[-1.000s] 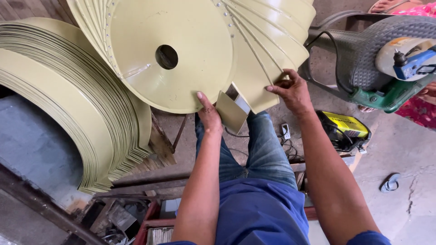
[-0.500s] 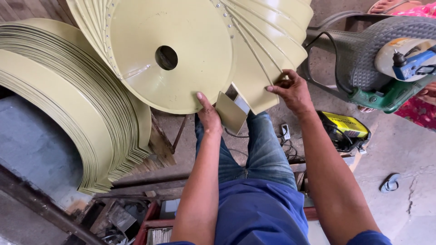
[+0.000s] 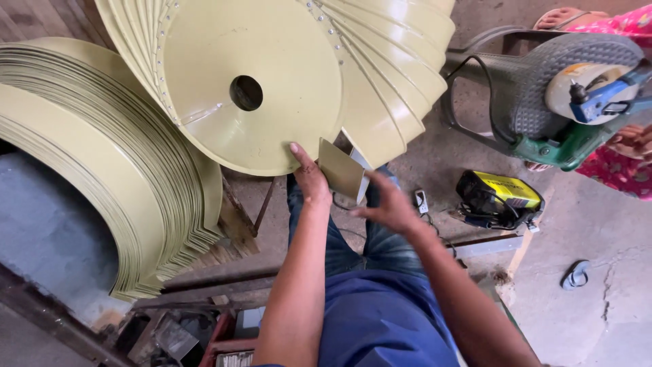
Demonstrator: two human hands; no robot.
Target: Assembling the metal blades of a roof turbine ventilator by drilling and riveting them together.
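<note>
A large pale-yellow metal wheel (image 3: 272, 129) with a round centre hole and curved blades (image 3: 401, 81) stands in front of me, above my knees. My left hand (image 3: 309, 182) rests a finger on the wheel's lower rim and holds a small flat yellow plate (image 3: 339, 168) by its left edge. My right hand (image 3: 390, 207) hovers just below and right of that plate with its fingers spread and nothing in it. My blue-clad legs lie underneath.
A thick stack of pale-yellow curved sheets (image 3: 102, 170) fills the left. A green cut-off saw (image 3: 564, 109) stands at the right, with a yellow-and-black box (image 3: 499, 197) and a sandal (image 3: 577, 275) on the concrete floor. Another person in pink (image 3: 631, 27) is at the top right.
My right hand has left the blades' edge and moved down and left toward the small plate. My left hand and the wheel have stayed put.
</note>
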